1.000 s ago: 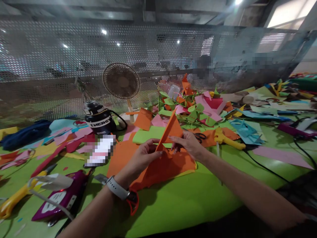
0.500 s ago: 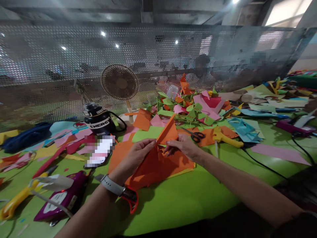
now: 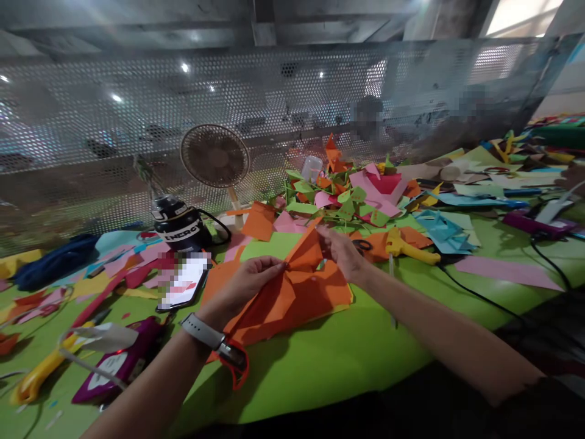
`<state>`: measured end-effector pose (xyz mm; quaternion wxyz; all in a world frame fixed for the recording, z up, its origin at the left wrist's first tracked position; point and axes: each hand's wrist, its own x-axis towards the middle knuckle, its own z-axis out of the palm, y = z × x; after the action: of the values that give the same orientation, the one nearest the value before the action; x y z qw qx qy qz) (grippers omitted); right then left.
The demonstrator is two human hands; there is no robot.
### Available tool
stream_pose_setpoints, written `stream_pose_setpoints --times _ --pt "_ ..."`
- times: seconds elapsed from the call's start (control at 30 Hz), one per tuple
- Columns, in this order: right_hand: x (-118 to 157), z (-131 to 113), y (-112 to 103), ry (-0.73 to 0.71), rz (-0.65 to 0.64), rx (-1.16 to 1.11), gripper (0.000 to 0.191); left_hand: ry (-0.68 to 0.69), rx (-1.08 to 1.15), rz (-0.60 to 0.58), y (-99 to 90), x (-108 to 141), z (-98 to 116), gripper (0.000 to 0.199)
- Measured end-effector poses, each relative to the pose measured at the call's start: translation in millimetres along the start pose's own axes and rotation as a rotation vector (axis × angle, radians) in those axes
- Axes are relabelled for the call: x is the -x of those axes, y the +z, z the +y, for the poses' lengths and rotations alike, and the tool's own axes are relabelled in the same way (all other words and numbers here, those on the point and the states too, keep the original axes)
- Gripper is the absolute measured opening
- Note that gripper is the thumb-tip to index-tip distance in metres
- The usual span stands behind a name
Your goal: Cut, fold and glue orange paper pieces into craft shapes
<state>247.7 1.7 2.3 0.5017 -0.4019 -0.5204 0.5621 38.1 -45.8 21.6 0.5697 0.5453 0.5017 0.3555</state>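
My left hand (image 3: 253,280) pinches a folded piece of orange paper (image 3: 307,251) at its gathered crease, thumb and index finger pressed together. My right hand (image 3: 345,253) is at the right edge of the upright flap, its thumb and fingers closed on the paper near the tip. Below both hands lie larger orange sheets (image 3: 315,296) with a yellow edge showing underneath. Under my left wrist are orange-red handles, perhaps of scissors (image 3: 241,373), mostly hidden. Dark-handled scissors (image 3: 364,244) show partly behind my right hand.
A yellow glue gun (image 3: 414,251) lies to the right, another (image 3: 36,375) at the left by a purple power strip (image 3: 114,366). Farther back are a phone (image 3: 185,281), a black bottle (image 3: 180,225), a fan (image 3: 214,156) and heaped coloured paper (image 3: 347,198).
My right hand has moved up along the orange flap from its lower part toward the tip. My left hand keeps its pinch on the crease. The view has shifted slightly.
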Motion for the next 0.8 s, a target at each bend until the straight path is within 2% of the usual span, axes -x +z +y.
stream_pose_setpoints --times 0.1,0.17,0.23,0.3,0.37,0.47,0.6,0.8 --pt "-2.8 -14.1 -11.0 -0.209 0.215 0.098 0.042 -0.004 -0.11 -0.021 -1.5 -1.7 1.1 0.032" --pt "0.3 -24.5 -14.7 -0.396 0.209 0.283 0.042 0.011 -0.185 -0.026 -1.1 -3.4 2.9 0.028" --pt "4.6 -30.2 -14.0 -0.562 0.041 0.535 0.034 0.054 -0.282 -0.045 0.4 -5.0 6.2 0.024" --pt "7.8 -29.0 -10.3 -0.637 -0.227 0.769 0.025 0.14 -0.388 -0.098 2.8 -6.0 10.2 0.019" --pt "9.1 -23.4 -6.4 -0.608 -0.463 0.937 0.023 0.237 -0.5 -0.161 5.0 -6.4 14.2 0.017" --pt "10.1 -17.0 -4.3 -0.482 -0.633 1.056 0.027 0.289 -0.679 -0.262 5.9 -6.8 18.5 0.021" --pt "12.4 -21.2 -6.9 -0.372 -0.707 1.068 0.022 0.257 -0.883 -0.369 -1.3 -8.4 22.2 0.03" --pt "9.6 -28.6 -12.1 -0.268 -0.707 1.037 0.022 0.164 -0.907 -0.375 -30.1 -2.9 30.1 0.033"
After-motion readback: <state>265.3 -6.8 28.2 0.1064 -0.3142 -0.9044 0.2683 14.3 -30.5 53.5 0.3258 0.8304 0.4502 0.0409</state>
